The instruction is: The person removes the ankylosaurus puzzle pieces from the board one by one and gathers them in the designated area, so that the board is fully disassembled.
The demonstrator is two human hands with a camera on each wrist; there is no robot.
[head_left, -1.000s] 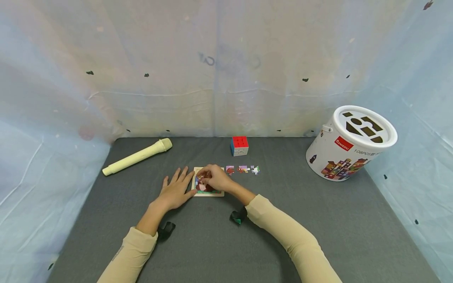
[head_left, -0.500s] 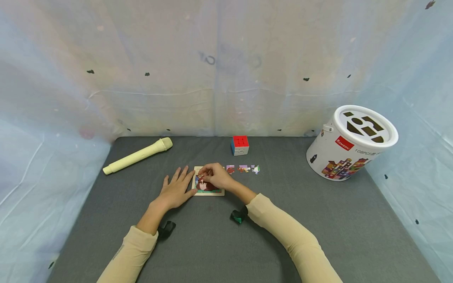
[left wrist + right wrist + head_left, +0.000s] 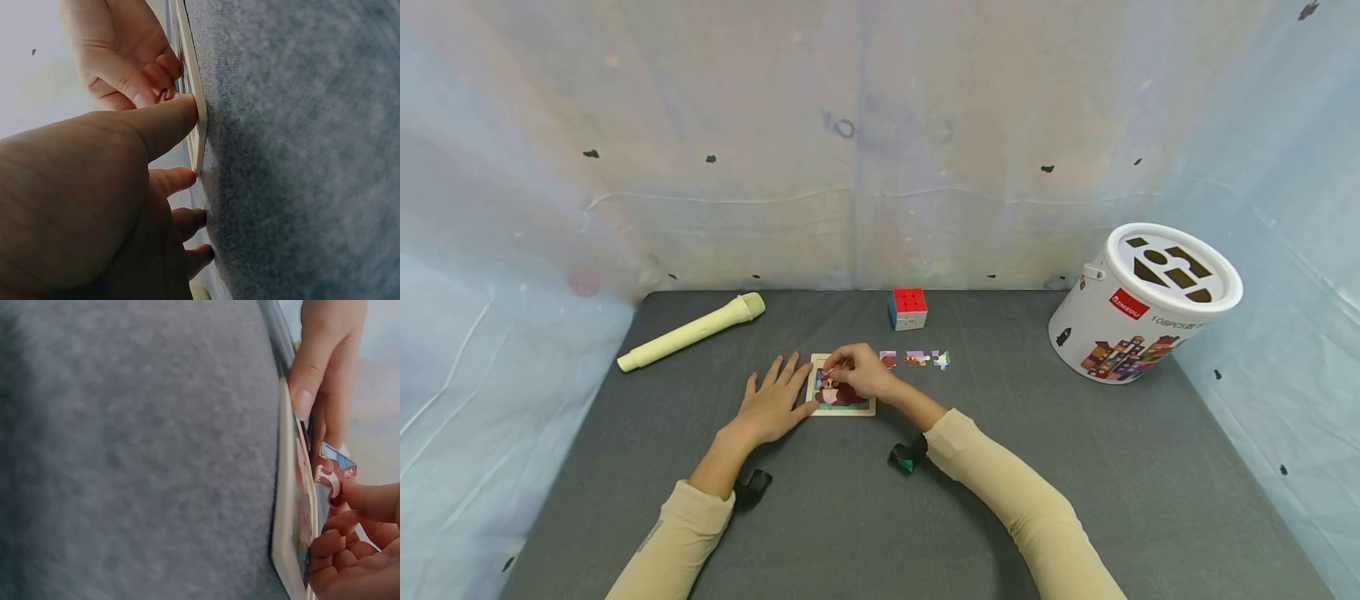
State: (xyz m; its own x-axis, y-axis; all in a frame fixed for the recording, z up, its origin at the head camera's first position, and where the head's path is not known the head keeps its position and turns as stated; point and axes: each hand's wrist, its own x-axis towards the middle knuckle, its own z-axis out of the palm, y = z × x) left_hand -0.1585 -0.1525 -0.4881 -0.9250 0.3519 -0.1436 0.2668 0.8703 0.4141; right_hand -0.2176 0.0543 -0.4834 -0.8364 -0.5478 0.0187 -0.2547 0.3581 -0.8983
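A small wooden jigsaw puzzle board [image 3: 842, 412] with a pale frame and a brown-and-green picture lies flat on the grey table. My left hand [image 3: 775, 406] rests at its left side, fingers spread, with the thumb [image 3: 175, 119] pressing on the frame's edge. My right hand [image 3: 863, 372] is over the upper right of the board and hides part of it. Between thumb and fingers it pinches a puzzle piece [image 3: 332, 472], dark red, white and blue, held tilted just above the board in the right wrist view.
Several loose puzzle pieces [image 3: 916, 358] lie in a row right of the board. Behind them stands a cube puzzle [image 3: 909, 309] with a red top. A pale yellow toy microphone [image 3: 692, 332] lies back left. At the right stands a white block bucket [image 3: 1138, 308] with shaped holes in its lid.
My right hand has shifted slightly up and to the right over the board, uncovering more of the picture. My left hand stays in place.
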